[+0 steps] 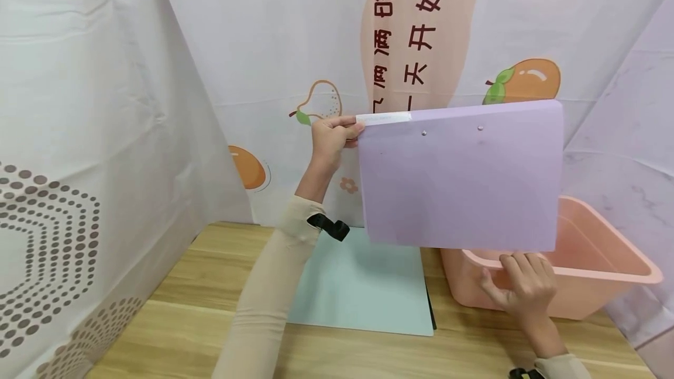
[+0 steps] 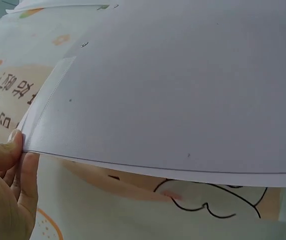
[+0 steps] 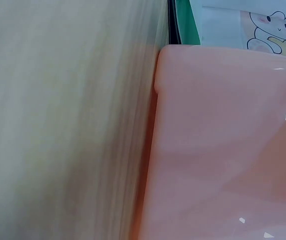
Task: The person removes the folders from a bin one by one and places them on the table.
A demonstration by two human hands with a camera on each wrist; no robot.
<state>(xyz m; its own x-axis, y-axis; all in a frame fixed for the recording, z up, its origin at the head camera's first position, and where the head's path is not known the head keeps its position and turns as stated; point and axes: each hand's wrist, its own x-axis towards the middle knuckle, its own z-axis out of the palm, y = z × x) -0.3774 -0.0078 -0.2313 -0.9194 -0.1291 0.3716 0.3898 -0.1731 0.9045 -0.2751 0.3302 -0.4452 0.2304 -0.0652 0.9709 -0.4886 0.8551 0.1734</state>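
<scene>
A lavender file folder [image 1: 463, 180] hangs in the air, its spine upward with a white label strip [image 1: 383, 117] and two small metal rivets showing. My left hand [image 1: 333, 138] pinches its upper left corner between thumb and fingers; the left wrist view shows the same hand [image 2: 10, 175] at the folder's corner. Below and to the right, my right hand [image 1: 526, 285] grips the near rim of a pink plastic bin [image 1: 584, 291], fingers over the edge and thumb spread outside. The folder overlaps the bin's left part in the head view.
On the wooden table [image 1: 184, 303] lies a pale mint folder [image 1: 368, 297], with a dark edge peeking out under its right side. Behind stands a white cloth backdrop [image 1: 274, 45] printed with fruit and writing; a dotted cloth [image 1: 63, 221] hangs at the left.
</scene>
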